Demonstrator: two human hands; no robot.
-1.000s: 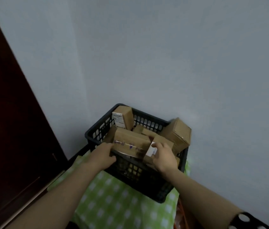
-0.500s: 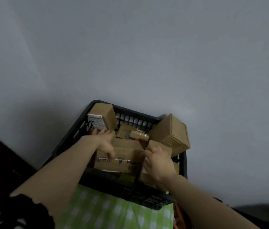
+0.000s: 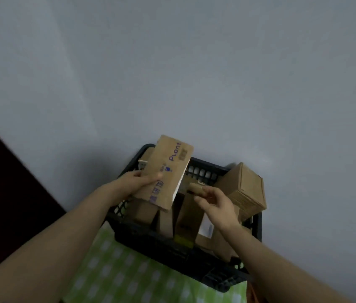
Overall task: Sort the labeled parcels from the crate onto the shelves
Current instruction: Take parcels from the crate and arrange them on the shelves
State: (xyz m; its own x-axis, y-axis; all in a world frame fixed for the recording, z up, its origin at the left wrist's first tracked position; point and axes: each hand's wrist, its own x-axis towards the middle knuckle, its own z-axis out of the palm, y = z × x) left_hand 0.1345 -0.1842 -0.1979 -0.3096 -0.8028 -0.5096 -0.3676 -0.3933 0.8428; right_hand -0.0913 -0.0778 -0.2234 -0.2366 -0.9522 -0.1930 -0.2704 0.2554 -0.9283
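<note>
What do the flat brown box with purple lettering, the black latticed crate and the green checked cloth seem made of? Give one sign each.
The flat brown box: cardboard, matt, by its dull kraft-brown face, printed lettering and pale edge. The black latticed crate: probably moulded plastic, by the regular slots in its walls. The green checked cloth: fabric or coated sheet; blur leaves that open.

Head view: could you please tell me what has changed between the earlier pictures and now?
The left hand has lifted the flat purple-printed parcel up out of the black crate. The right hand let go of its white-labelled parcel and rose toward a small box. The black crate and large box stayed.
</note>
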